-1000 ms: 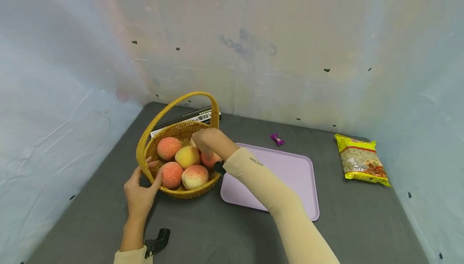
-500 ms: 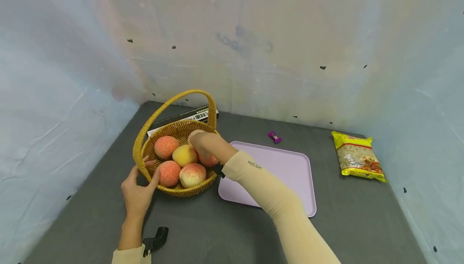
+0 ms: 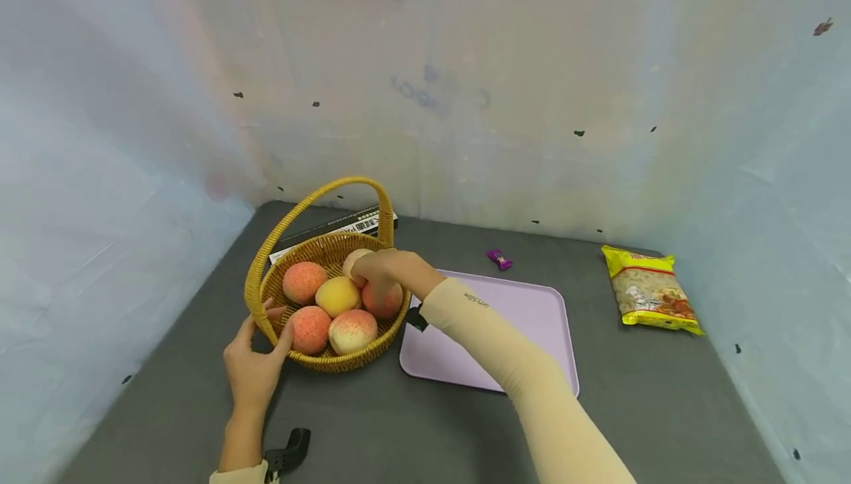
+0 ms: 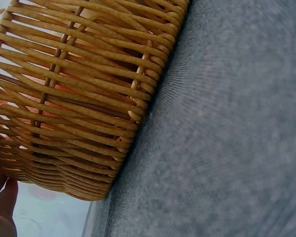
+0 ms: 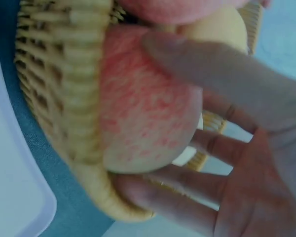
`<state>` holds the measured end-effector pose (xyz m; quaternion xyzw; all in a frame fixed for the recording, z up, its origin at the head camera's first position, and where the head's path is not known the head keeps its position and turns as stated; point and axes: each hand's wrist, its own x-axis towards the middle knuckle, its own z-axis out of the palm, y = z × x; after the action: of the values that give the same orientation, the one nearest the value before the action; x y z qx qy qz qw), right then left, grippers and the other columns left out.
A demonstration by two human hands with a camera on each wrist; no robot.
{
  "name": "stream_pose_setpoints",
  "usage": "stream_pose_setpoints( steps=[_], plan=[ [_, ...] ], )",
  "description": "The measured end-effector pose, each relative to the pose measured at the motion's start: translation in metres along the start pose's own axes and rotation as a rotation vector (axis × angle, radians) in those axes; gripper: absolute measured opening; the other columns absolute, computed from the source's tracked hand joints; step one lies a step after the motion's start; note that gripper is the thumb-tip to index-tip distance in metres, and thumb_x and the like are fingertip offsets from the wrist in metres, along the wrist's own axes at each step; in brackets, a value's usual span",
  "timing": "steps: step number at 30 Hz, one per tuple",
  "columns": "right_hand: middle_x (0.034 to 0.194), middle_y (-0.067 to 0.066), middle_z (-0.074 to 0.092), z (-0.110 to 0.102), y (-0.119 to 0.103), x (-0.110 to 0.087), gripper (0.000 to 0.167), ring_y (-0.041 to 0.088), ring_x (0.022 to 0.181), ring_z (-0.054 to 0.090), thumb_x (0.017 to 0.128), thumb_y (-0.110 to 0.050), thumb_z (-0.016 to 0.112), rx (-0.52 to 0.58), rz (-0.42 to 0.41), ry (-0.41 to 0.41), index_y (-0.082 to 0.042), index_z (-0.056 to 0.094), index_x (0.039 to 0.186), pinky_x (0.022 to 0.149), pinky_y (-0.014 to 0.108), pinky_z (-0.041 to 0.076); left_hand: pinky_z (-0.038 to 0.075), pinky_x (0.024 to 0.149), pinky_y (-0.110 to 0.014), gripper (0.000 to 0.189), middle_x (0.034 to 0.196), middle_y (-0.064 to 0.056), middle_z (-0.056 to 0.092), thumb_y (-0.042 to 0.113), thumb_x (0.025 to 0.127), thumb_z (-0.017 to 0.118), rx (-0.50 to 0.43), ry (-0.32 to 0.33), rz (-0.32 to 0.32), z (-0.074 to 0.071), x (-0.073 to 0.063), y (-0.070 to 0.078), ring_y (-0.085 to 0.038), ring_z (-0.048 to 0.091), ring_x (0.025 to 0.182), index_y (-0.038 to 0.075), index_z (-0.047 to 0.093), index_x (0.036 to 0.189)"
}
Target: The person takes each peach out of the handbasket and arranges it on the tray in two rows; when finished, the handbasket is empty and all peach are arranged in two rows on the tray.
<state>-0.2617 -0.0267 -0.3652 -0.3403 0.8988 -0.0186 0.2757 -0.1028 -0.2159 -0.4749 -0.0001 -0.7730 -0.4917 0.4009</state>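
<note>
A wicker basket [image 3: 349, 360] with a tall arched handle holds several peaches and one yellow fruit [image 3: 338, 296]. My left hand [image 3: 255, 366] grips its left rim at the handle's foot, thumb along the near side; in the left wrist view, fingertips [image 4: 7, 195] show at the wickerwork's edge. Inside the basket's right side, my right hand [image 3: 392, 270] holds a red-speckled peach [image 5: 148, 108] by the rim. The thumb lies across this peach, with fingers curled behind it. A pale peach [image 3: 355, 258] shows just beyond that hand, partly covered.
A lilac tray [image 3: 532, 314] lies right of the basket, partly under my right forearm. Behind it is a purple wrapped candy [image 3: 499, 259]. A yellow food packet [image 3: 651, 290] lies far right. A black-and-white box [image 3: 352, 223] stands behind the basket, near the back curtain [image 3: 465, 174].
My right hand has shifted slightly right within the basket, uncovering more of the pale and red peaches. The left hand keeps its grip. The head view has tilted slightly.
</note>
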Motion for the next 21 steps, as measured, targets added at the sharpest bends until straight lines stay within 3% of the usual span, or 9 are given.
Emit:
stream_pose_setpoints(
  steps=[2,6,9,12,15,19,21],
  plan=[
    [0.09,-0.007,0.05,-0.002,0.01,-0.001,0.02,0.009,0.077,0.041,0.084,-0.005,0.073,-0.094,-0.123,-0.007,-0.019,0.061,0.093,0.068,0.026,0.035,0.039,0.098,-0.015,0.037,0.107,-0.028,0.068,-0.015,0.077,0.076,-0.01,0.006,0.004,0.001,-0.002,0.006,-0.009,0.062,0.111,-0.008,0.069,0.113],
    [0.125,-0.001,0.063,-0.003,0.029,-0.005,0.046,0.012,0.107,0.056,0.082,-0.011,0.079,0.099,-0.257,0.027,-0.015,0.068,0.126,0.088,0.026,0.048,0.04,0.098,-0.015,0.039,0.11,-0.02,0.07,-0.014,0.077,0.076,-0.03,0.01,-0.009,0.001,-0.001,0.014,-0.007,0.062,0.108,-0.006,0.069,0.114],
    [0.134,0.008,0.06,0.001,0.042,-0.007,0.051,0.018,0.122,0.054,0.083,-0.009,0.076,0.267,-0.346,0.066,-0.006,0.064,0.133,0.097,0.027,0.046,0.041,0.095,-0.016,0.035,0.112,-0.014,0.071,-0.013,0.077,0.076,-0.028,-0.003,-0.014,-0.001,0.001,0.015,-0.01,0.063,0.105,-0.007,0.069,0.112],
    [0.137,0.009,0.058,0.008,0.055,-0.011,0.053,0.017,0.124,0.052,0.084,-0.012,0.075,0.385,-0.385,0.145,-0.005,0.062,0.135,0.098,0.025,0.045,0.041,0.094,-0.015,0.034,0.112,0.0,0.071,-0.013,0.078,0.076,-0.022,-0.008,-0.016,-0.002,0.002,0.016,-0.012,0.063,0.102,-0.008,0.069,0.11],
    [0.136,0.008,0.059,0.014,0.066,-0.014,0.054,0.017,0.113,0.056,0.085,-0.015,0.076,0.49,-0.397,0.232,-0.006,0.061,0.136,0.091,0.025,0.047,0.041,0.096,-0.016,0.032,0.11,-0.003,0.071,-0.013,0.078,0.076,-0.02,-0.006,-0.028,-0.001,0.002,0.012,-0.009,0.063,0.106,-0.009,0.069,0.109],
    [0.131,0.007,0.063,0.017,0.079,-0.023,0.054,0.02,0.104,0.063,0.087,-0.018,0.076,0.681,-0.39,0.291,-0.006,0.06,0.137,0.085,0.029,0.052,0.04,0.099,-0.017,0.034,0.108,-0.022,0.07,-0.013,0.077,0.077,-0.015,-0.009,-0.031,0.0,-0.001,-0.007,-0.005,0.061,0.111,-0.008,0.069,0.11],
    [0.129,0.006,0.064,0.019,0.086,-0.029,0.054,0.02,0.106,0.065,0.087,-0.019,0.076,0.765,-0.378,0.305,-0.007,0.061,0.137,0.086,0.032,0.053,0.041,0.099,-0.017,0.035,0.112,-0.023,0.069,-0.012,0.077,0.078,-0.014,-0.014,-0.029,0.0,-0.002,-0.016,-0.006,0.061,0.112,-0.007,0.07,0.111]
  ],
)
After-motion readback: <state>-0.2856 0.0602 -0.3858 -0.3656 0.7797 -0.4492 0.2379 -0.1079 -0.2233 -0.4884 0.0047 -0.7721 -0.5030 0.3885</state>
